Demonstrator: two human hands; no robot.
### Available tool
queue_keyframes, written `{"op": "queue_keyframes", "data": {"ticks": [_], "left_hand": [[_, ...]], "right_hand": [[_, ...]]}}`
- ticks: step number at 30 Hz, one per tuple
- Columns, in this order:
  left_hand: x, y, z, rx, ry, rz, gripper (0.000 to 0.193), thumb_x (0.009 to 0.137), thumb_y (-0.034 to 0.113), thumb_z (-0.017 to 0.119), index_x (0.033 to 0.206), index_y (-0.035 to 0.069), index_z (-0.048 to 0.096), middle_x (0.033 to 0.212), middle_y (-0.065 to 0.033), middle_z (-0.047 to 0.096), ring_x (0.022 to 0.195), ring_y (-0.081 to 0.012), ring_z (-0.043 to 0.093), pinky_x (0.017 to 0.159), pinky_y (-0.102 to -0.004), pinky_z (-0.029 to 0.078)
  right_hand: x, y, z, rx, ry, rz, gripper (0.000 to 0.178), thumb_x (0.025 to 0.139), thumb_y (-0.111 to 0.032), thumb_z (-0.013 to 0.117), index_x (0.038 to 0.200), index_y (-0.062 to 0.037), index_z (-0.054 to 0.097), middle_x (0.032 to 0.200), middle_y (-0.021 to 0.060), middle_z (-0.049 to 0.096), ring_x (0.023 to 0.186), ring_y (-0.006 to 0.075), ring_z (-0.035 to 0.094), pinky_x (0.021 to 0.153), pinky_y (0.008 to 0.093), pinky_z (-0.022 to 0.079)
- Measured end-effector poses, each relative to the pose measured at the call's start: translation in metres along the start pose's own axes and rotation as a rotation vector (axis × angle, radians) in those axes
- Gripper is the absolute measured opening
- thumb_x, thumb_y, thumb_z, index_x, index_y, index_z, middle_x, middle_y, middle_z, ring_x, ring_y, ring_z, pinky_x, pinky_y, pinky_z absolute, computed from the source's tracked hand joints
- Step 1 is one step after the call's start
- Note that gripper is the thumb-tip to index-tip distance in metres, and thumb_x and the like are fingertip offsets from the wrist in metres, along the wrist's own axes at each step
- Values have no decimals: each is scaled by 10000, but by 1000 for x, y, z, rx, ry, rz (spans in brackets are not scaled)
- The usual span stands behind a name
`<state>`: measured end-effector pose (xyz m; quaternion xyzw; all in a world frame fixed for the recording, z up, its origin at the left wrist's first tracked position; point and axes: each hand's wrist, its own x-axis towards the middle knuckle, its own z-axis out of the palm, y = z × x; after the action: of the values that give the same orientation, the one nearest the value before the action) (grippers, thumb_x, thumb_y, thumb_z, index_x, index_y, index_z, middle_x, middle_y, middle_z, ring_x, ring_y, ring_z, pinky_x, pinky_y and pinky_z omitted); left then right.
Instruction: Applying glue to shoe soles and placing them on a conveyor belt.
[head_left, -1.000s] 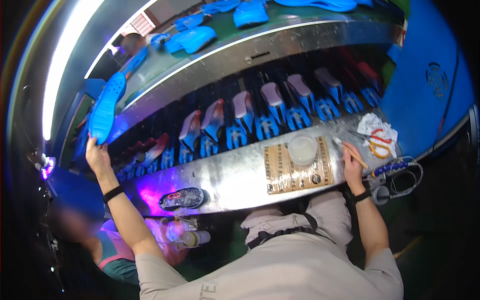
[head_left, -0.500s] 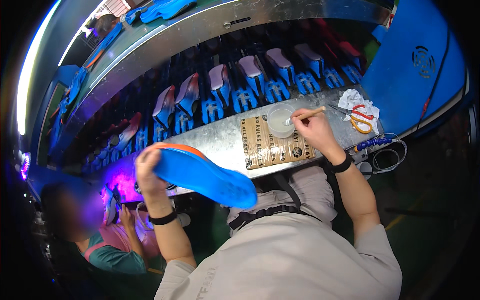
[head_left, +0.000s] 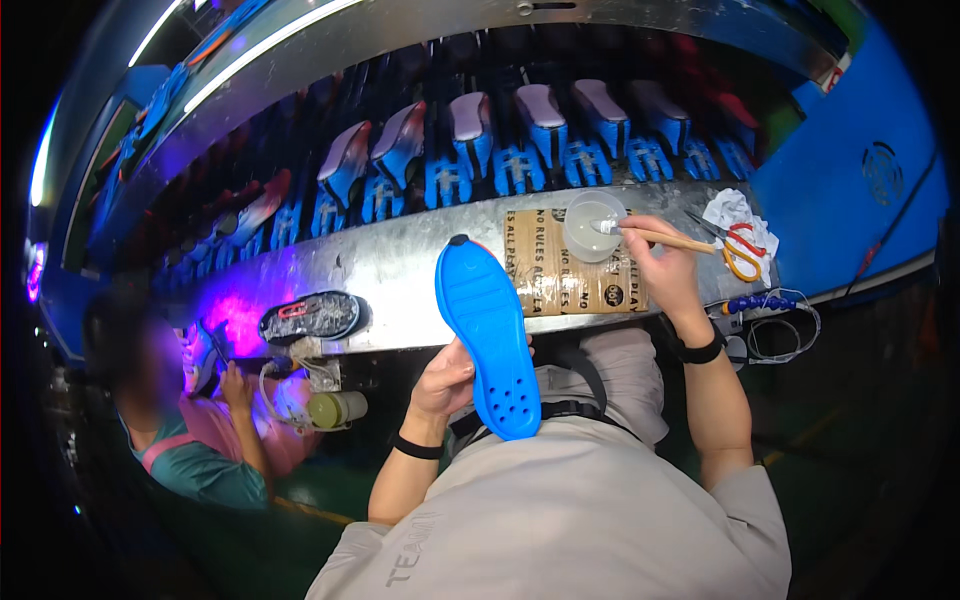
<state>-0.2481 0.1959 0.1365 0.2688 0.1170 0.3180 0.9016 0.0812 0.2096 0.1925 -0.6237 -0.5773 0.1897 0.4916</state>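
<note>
Upright in front of my body is a blue shoe sole (head_left: 490, 310), with grooves, a cluster of holes at its near end and a dark tip at its far end. My left hand (head_left: 443, 382) is closed around its left edge near the middle; some fingers are hidden behind it. In my right hand (head_left: 662, 272) is a wooden-handled brush (head_left: 668, 239), pinched near its head. The bristles reach into a clear plastic cup (head_left: 577, 252) of cloudy liquid. Under the cup lies a brown cardboard piece (head_left: 540, 290) with dark print.
A metal bench (head_left: 400, 255) runs across. On it lie a dark shoe (head_left: 313, 317), red-orange scissors (head_left: 742, 252) and crumpled white paper (head_left: 730, 210). Behind stand several shoes on blue holders (head_left: 517, 168). A co-worker (head_left: 205, 450) sits at left, by purple light.
My left hand has brought the sole right and turned it upright, its grooved, holed face now showing. The brush still reaches into the cup. The dark shoe on the bench has come into view.
</note>
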Motion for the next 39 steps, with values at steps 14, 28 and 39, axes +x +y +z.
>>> {"op": "queue_keyframes", "data": {"ticks": [14,28,39], "left_hand": [[-7,1,-11,112,257,87,805,905,245,763,1537,26,315,1400,-153,553,1246,-258,597,1043,-410,519],[-6,8,5,108,178,39,838,885,274,792,1532,6,332,1389,-150,561,1228,-241,606,1031,-395,524],[-10,13,0,105,192,64,823,873,276,809,1514,7,369,1382,-153,576,1210,-247,619,1015,-401,531]], "right_hand": [[-1,-15,18,-114,111,-66,117,895,-23,674,998,9,718,918,102,719,758,175,663,659,292,497],[-9,-54,58,258,-269,-191,184,890,-52,690,1058,6,738,909,128,726,814,212,658,734,331,502],[-16,-56,55,194,-333,-240,127,877,-60,688,982,-2,729,863,128,706,776,248,645,705,355,502]]}}
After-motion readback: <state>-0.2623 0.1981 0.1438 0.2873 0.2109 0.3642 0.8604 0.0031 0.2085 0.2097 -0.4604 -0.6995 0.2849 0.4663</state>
